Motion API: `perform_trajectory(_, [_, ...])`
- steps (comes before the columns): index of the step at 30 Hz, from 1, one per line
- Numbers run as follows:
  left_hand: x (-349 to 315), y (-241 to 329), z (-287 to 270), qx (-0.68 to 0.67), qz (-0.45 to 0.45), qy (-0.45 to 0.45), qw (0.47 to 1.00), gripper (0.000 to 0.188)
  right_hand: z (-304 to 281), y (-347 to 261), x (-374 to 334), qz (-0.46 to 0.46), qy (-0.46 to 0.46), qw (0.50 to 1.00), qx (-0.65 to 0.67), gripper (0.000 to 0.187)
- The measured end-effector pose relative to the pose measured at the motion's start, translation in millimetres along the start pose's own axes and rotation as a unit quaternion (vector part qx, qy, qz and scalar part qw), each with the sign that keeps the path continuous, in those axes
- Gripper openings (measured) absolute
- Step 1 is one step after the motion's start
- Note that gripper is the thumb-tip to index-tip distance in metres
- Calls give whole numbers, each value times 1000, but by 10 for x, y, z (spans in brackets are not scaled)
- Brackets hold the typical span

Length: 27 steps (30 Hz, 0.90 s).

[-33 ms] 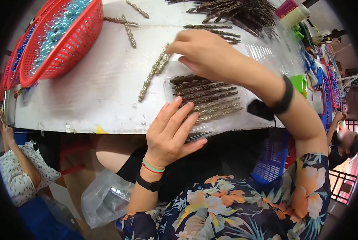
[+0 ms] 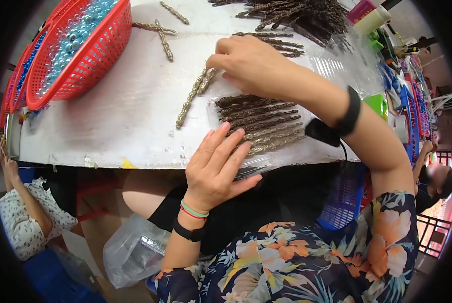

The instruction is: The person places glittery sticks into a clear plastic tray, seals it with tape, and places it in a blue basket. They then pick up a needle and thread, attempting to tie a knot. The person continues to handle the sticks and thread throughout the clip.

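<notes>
Right hand (image 2: 238, 59) curled at far ends of two gold strands (image 2: 186, 106), cannot tell if pinching, left hand (image 2: 214, 169) spread over left side of clear tray (image 2: 269, 161), at front edge of white table (image 2: 135, 121), wide gap between gold strands and red basket (image 2: 96, 65).

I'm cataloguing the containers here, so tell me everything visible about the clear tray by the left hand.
The clear tray, shallow and apparently thin plastic, lies flat on the white table near its front edge. It holds a row of roughly parallel, twisted, glittery strands: dark brown ones at the far side, paler gold ones nearer the person. The left hand lies over its left side, fingers spread, hiding part of it.
</notes>
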State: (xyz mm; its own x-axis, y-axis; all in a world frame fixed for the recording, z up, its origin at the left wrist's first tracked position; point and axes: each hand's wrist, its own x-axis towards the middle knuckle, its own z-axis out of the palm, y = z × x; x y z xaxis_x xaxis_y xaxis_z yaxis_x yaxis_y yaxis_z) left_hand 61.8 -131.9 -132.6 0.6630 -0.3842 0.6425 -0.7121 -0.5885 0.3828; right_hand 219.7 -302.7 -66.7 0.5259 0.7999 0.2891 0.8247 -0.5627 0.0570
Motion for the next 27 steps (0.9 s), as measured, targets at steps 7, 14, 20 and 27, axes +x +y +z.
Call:
perform_trajectory(7, [10,0,28,-12,-8,1,1000,47,-216,69,182,-34,153,981,112,12])
perform_trajectory(14, [-12,13,23,0,-21,-8,1000,46,-962,-377,-783,236,-1,888,395,18])
perform_trajectory(20, [-11,16,0,3,-22,-17,1000,50,-964,-520,-1039,156,-49,939,304,13])
perform_trajectory(27, [17,10,-75,-83,-49,-38,995,61,-675,-665,-1112,114,-64,952,278,14])
